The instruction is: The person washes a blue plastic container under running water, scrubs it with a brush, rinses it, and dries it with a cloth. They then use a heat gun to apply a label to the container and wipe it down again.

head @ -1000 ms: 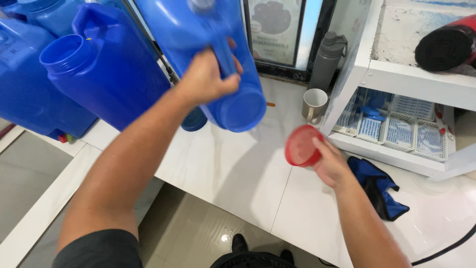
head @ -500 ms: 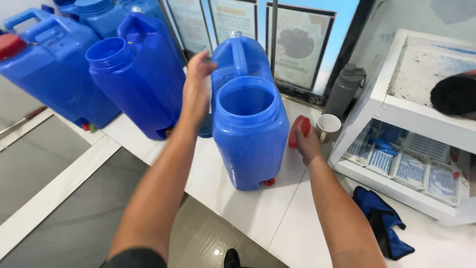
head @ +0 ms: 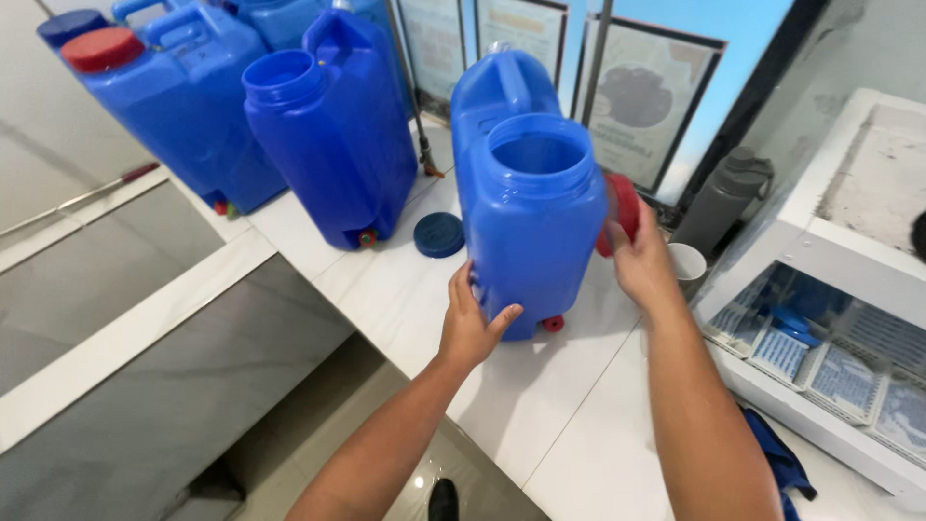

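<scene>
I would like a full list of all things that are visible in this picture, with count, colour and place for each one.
open jerrycan: 1, blue, upright on the white ledge, between the hands
second open jerrycan: 1, blue, on the ledge to the left
capped jerrycan: 1, blue with red cap, far left; more blue containers behind it
loose lid: 1, dark blue, flat on the ledge between the two open jerrycans
red cap: 1, red, in the right hand
bottle: 1, grey, by the window
cup: 1, white, beside the bottle
shelf unit: 1, white, at right
cloth: 1, blue, below the shelf unit
left hand: on the jerrycan's lower side
right hand: holds the red cap
</scene>
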